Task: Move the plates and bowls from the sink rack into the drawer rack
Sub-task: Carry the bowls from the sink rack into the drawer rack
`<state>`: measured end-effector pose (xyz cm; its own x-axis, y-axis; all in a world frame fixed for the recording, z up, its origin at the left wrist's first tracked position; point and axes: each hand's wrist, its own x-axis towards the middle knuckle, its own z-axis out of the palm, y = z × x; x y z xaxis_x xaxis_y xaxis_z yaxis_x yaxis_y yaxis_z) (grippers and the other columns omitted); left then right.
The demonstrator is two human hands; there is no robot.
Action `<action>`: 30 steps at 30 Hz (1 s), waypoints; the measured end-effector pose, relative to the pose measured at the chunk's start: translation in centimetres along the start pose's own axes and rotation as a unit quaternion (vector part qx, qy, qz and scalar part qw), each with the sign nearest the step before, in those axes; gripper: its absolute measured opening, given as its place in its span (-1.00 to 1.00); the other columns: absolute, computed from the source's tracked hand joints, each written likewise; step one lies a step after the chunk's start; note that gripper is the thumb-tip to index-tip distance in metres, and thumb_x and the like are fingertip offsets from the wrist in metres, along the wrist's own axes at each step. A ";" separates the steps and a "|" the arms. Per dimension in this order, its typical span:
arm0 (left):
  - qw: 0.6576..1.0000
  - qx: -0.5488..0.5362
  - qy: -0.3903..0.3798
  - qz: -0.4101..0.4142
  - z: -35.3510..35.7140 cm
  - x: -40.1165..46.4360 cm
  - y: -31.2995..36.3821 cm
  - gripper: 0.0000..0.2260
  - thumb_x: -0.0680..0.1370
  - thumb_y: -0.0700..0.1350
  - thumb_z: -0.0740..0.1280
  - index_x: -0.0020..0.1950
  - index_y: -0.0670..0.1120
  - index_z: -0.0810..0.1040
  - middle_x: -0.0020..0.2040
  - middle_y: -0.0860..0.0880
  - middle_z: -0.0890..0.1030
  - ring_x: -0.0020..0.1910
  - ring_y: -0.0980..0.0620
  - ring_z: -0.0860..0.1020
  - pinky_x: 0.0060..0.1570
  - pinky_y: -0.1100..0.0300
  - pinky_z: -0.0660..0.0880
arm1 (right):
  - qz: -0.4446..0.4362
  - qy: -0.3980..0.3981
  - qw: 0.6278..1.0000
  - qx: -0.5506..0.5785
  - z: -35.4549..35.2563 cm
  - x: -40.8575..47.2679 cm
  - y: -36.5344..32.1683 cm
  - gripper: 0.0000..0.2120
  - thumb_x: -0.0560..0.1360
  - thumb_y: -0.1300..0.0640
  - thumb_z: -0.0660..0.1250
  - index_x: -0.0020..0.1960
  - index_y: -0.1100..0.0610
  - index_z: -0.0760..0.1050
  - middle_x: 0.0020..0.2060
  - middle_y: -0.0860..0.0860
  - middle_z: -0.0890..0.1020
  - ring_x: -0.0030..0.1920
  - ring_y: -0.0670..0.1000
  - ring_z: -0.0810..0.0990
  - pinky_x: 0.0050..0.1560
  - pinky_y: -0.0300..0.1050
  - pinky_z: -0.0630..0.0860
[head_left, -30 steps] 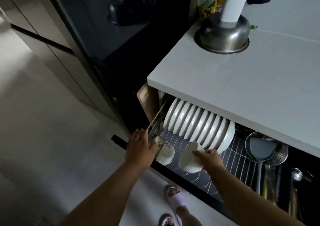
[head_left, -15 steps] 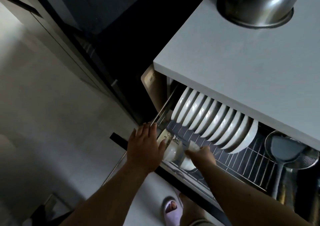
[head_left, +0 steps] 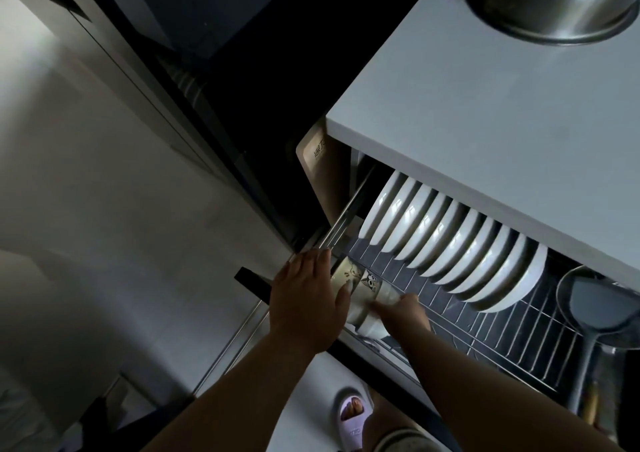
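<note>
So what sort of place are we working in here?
Most likely a home kitchen. A pull-out drawer rack under a white countertop holds a row of upright white plates, a steel pot sits on the counter, and both hands are setting bowls into the rack.

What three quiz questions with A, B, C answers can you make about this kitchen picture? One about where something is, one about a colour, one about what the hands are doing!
1. Where do the white plates stand?
A. On the floor
B. On edge in the drawer rack
C. On the counter

2. What colour is the slipper?
A. Pale purple
B. Red
C. Green

3. What are the hands doing?
A. Hanging free
B. Holding a plate
C. Both on the bowls at the rack's front corner

Answers: 1 B, the plates lean in a row under the counter. 2 A, it looks lilac. 3 C, the left hand and right hand touch the bowls.
</note>
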<state>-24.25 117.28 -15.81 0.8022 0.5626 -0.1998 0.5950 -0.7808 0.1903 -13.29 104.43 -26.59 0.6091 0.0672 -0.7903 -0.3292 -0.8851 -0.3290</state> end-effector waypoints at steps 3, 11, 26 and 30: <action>1.000 -0.003 -0.004 0.001 0.0 0.0 0.0 -0.35 0.52 0.22 -0.03 0.47 -0.14 0.30 0.40 -0.14 0.44 0.39 -0.10 0.39 0.36 0.00 0.31 | 0.006 -0.005 1.000 0.009 0.2 0.1 0.0 -0.19 0.29 -0.21 0.49 0.33 0.19 0.26 0.16 0.19 0.54 0.09 0.19 0.57 0.02 -0.02 0.55; 1.000 -0.007 -0.011 0.003 -0.2 0.0 0.1 -0.31 0.49 0.24 -0.09 0.49 -0.12 0.26 0.42 -0.13 0.41 0.41 -0.08 0.36 0.37 0.02 0.30 | 0.000 -0.015 1.000 -0.018 -0.4 0.0 0.1 -0.20 0.31 -0.28 0.43 0.32 0.21 0.27 0.16 0.21 0.55 0.11 0.20 0.57 0.06 0.03 0.55; 0.997 -0.045 -0.051 -0.020 -2.4 -1.0 1.4 -0.47 0.62 0.15 0.09 0.52 -0.09 0.19 0.41 -0.11 0.44 0.36 -0.09 0.41 0.31 0.09 0.30 | -0.224 0.041 0.974 0.010 -8.3 -8.7 -1.4 -0.72 0.52 -0.02 0.30 -0.08 0.21 0.56 -0.26 0.13 0.63 -0.26 0.07 0.60 -0.22 -0.07 0.54; 0.987 -0.149 -0.052 -0.027 -3.7 -2.1 3.1 -0.51 0.62 0.09 0.16 0.49 -0.09 0.24 0.39 -0.10 0.46 0.34 -0.11 0.42 0.30 0.06 0.33 | -0.261 0.082 0.962 0.016 -11.5 -11.8 0.0 -0.78 0.53 -0.04 0.30 -0.05 0.11 0.56 -0.22 0.02 0.64 -0.24 -0.03 0.58 -0.22 -0.15 0.49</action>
<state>-23.96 114.67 -11.27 0.7686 0.5580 -0.3128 0.6374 -0.6268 0.4482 -12.14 98.36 -11.29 0.8015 0.4234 -0.4223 0.0323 -0.7358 -0.6764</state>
